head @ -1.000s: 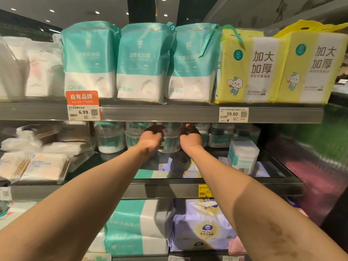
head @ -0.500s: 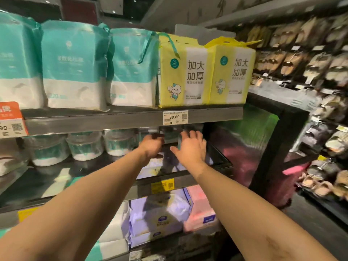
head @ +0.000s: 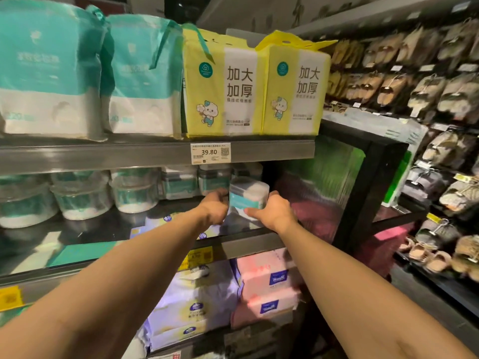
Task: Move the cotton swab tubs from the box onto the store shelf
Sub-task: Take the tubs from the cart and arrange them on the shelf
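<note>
while the left hand (head: 215,207) and right hand (head: 273,212) grip the tub (head: 248,194) at the right end of the shelf (head: 248,246), it could fall off that end if they let go early.

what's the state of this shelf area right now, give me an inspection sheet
surface: dark glossy middle shelf, reflective
job's things: clear rectangular cotton swab tub with teal label at the shelf's right end; similar tubs stand behind; box not in view
clutter: clear round tubs on the left; teal-and-white bags and yellow packs on the shelf above; tissue packs below
grippers: left hand and right hand grip the tub's sides
cables: nothing seen
surroundings: slipper racks to the right
</note>
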